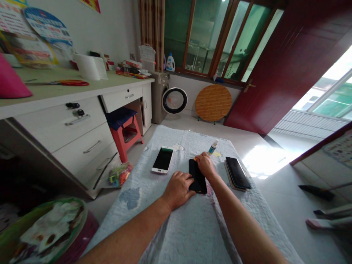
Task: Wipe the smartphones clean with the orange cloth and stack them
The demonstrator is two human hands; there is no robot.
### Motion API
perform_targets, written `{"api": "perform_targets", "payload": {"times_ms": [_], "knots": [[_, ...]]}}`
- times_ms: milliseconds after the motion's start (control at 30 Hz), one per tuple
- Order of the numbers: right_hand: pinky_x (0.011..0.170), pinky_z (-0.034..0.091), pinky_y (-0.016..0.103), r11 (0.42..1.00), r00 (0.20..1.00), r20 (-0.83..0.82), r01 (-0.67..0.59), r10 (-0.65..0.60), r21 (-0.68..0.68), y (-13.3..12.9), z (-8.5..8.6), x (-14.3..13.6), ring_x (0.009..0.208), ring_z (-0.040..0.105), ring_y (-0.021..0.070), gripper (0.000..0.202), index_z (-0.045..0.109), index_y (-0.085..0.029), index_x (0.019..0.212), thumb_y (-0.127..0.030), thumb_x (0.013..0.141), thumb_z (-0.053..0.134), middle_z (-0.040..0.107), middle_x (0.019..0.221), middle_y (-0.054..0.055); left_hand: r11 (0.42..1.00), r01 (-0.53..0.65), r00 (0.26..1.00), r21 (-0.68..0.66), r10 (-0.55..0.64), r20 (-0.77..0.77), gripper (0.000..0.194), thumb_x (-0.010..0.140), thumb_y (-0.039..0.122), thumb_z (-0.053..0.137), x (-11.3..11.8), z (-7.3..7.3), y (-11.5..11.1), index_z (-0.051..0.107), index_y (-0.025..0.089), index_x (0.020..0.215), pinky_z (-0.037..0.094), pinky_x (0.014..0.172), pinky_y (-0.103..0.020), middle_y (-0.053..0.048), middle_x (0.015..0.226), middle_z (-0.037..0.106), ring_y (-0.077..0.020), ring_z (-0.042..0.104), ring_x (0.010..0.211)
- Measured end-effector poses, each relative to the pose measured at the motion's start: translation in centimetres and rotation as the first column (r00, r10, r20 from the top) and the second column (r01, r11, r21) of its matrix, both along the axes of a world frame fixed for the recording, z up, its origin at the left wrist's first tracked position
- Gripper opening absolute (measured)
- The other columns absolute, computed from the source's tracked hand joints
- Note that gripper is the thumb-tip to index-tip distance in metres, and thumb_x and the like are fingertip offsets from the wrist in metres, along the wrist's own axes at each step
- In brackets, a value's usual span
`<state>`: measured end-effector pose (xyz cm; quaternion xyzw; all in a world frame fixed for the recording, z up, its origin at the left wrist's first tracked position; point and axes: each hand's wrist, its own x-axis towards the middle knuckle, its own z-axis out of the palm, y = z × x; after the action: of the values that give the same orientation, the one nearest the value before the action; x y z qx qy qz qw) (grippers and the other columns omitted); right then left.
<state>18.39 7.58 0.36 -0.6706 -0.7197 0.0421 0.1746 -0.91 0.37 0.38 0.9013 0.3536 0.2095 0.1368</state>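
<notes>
In the head view a black smartphone (197, 179) lies face up on a pale blue quilted cloth (154, 220). My left hand (178, 189) grips its lower left edge, thumb at the bottom and fingers over the side. My right hand (205, 165) is closed at the phone's top end, pinching a small orange-yellow piece (195, 159) against the glass; most of that piece is hidden by the fingers. Just beyond the right hand a small spray bottle (212, 147) leans on the cloth. A white smartphone (162, 160) lies to the left, and a dark phone (238, 173) rests on another flat item at the right.
A white drawer desk (82, 132) stands along the left, with a red stool (126, 134) beneath. An open waste bin (82, 220) holds used tissue at lower left. Behind are a washing machine (159, 97) with its door open and a round wooden tabletop (213, 102).
</notes>
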Motion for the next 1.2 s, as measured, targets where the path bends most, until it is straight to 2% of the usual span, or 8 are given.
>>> {"api": "perform_targets", "payload": {"times_ms": [133, 300, 467, 633, 733, 867, 1033, 1200], "knots": [[0.078, 0.038, 0.024, 0.997, 0.998, -0.009, 0.061, -0.06, 0.053, -0.4, -0.6, 1.4, 0.082, 0.052, 0.0161, 0.029, 0.075, -0.018, 0.092, -0.017, 0.091, 0.046, 0.058, 0.086, 0.006, 1.0, 0.006, 1.0, 0.0, -0.006, 0.001, 0.038, 0.081, 0.043, 0.069, 0.0, 0.0, 0.0, 0.065, 0.022, 0.112, 0.039, 0.097, -0.045, -0.008, 0.113, 0.064, -0.0281, 0.056, 0.105], [0.075, 0.039, 0.023, 0.995, 0.998, -0.04, 0.043, -0.04, 0.094, -1.8, -1.0, 0.6, 0.077, 0.05, 0.0138, 0.029, 0.074, -0.02, 0.094, -0.015, 0.089, 0.047, 0.056, 0.083, 0.004, 1.0, 0.0, 1.0, -0.002, 0.0, 0.004, 0.038, 0.081, 0.042, 0.069, 0.1, 0.1, 0.0, 0.065, 0.022, 0.112, 0.039, 0.097, -0.046, -0.008, 0.113, 0.064, -0.0283, 0.056, 0.105], [0.074, 0.039, 0.023, 0.989, 0.987, -0.094, -0.119, 0.127, 0.091, -4.4, -0.3, -0.8, 0.078, 0.051, 0.0131, 0.026, 0.074, -0.02, 0.095, -0.018, 0.092, 0.048, 0.054, 0.084, 0.004, 1.0, -0.001, 1.0, -0.009, 0.001, 0.002, 0.04, 0.081, 0.044, 0.068, 0.0, 0.2, 0.0, 0.065, 0.021, 0.113, 0.039, 0.096, -0.045, -0.008, 0.111, 0.064, -0.0285, 0.056, 0.105], [0.075, 0.04, 0.024, 0.958, 0.949, -0.125, -0.286, 0.288, 0.035, -8.2, 0.8, -0.9, 0.081, 0.051, 0.0138, 0.025, 0.072, -0.021, 0.098, -0.02, 0.094, 0.047, 0.053, 0.086, 0.003, 1.0, 0.008, 1.0, -0.006, -0.008, 0.03, 0.04, 0.081, 0.044, 0.067, 0.1, 0.1, 0.0, 0.063, 0.022, 0.115, 0.039, 0.096, -0.043, -0.006, 0.114, 0.064, -0.027, 0.056, 0.105], [0.076, 0.041, 0.025, 0.954, 0.943, -0.143, -0.3, 0.301, 0.024, -10.0, 1.1, -0.7, 0.082, 0.051, 0.0144, 0.027, 0.071, -0.021, 0.1, -0.021, 0.095, 0.044, 0.054, 0.086, 0.004, 1.0, 0.009, 0.999, -0.007, -0.009, 0.039, 0.042, 0.08, 0.042, 0.069, 0.1, 0.0, 0.0, 0.061, 0.024, 0.118, 0.038, 0.097, -0.043, -0.005, 0.117, 0.064, -0.0264, 0.056, 0.106], [0.074, 0.041, 0.025, 0.955, 0.942, -0.157, -0.297, 0.297, 0.025, -11.4, 1.1, -0.4, 0.08, 0.052, 0.0146, 0.03, 0.071, -0.021, 0.1, -0.025, 0.098, 0.041, 0.054, 0.084, 0.004, 1.0, 0.0, 1.0, -0.009, 0.0, 0.028, 0.038, 0.079, 0.041, 0.072, 0.0, -0.1, 0.1, 0.063, 0.022, 0.111, 0.038, 0.098, -0.044, -0.006, 0.118, 0.065, -0.0264, 0.057, 0.107], [0.076, 0.041, 0.025, 0.96, 0.947, -0.159, -0.273, 0.278, 0.057, -10.9, 0.5, 0.2, 0.084, 0.052, 0.015, 0.028, 0.071, -0.022, 0.102, -0.02, 0.095, 0.044, 0.055, 0.088, 0.004, 1.0, 0.01, 1.0, -0.009, -0.01, 0.024, 0.039, 0.077, 0.039, 0.073, 0.0, 0.1, 0.1, 0.064, 0.02, 0.11, 0.037, 0.099, -0.045, -0.007, 0.118, 0.066, -0.027, 0.058, 0.107], [0.075, 0.041, 0.024, 0.977, 0.973, -0.106, -0.196, 0.204, 0.083, -7.6, -0.4, 1.5, 0.081, 0.052, 0.0145, 0.029, 0.072, -0.021, 0.099, -0.016, 0.093, 0.045, 0.054, 0.087, 0.004, 1.0, 0.021, 1.0, 0.02, -0.021, 0.018, 0.033, 0.079, 0.038, 0.072, -0.1, 0.0, 0.2, 0.066, 0.019, 0.105, 0.038, 0.099, -0.044, -0.008, 0.118, 0.066, -0.027, 0.058, 0.106]]}}
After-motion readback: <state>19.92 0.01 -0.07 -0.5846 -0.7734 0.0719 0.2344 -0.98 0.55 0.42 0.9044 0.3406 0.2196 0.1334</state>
